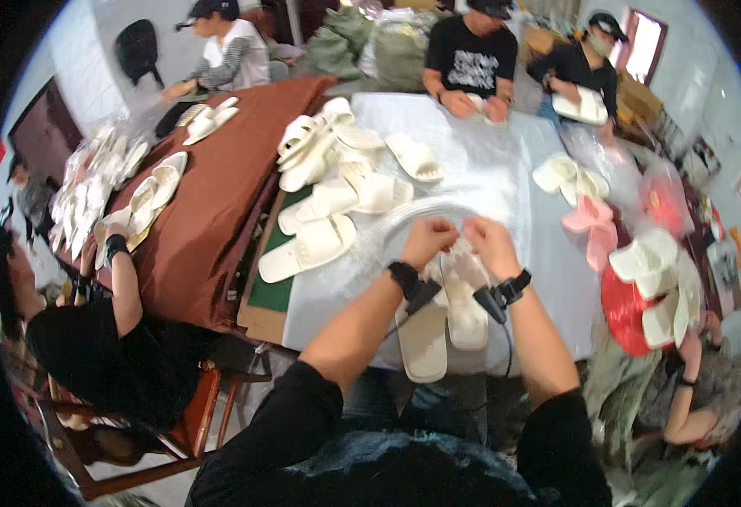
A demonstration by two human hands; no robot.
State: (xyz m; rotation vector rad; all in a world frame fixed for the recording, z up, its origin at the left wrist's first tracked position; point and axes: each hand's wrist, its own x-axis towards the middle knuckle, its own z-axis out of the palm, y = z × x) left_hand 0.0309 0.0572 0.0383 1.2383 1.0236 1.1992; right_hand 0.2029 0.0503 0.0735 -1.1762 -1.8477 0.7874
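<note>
My left hand [429, 239] and my right hand [490, 242] are raised close together over the near part of the table. On each, the fingertips are pinched. Whatever they hold, if anything, is too small or see-through to make out. Just below them lie two off-white slippers side by side, the left slipper [424, 345] reaching nearer to me than the right slipper [469, 325]. My hands and wrists partly hide their far ends. Left of my hands a pile of cream slippers [324, 196] spreads across the table, with a single slipper [415, 158] beyond.
Clear plastic film [480, 173] covers the pale tabletop [548, 279]. Pink slippers [592, 224] and white slippers [645, 258] lie at the right by a red bag [624, 308]. A brown-covered table [201, 220] adjoins on the left. Several people work around, some handling slippers.
</note>
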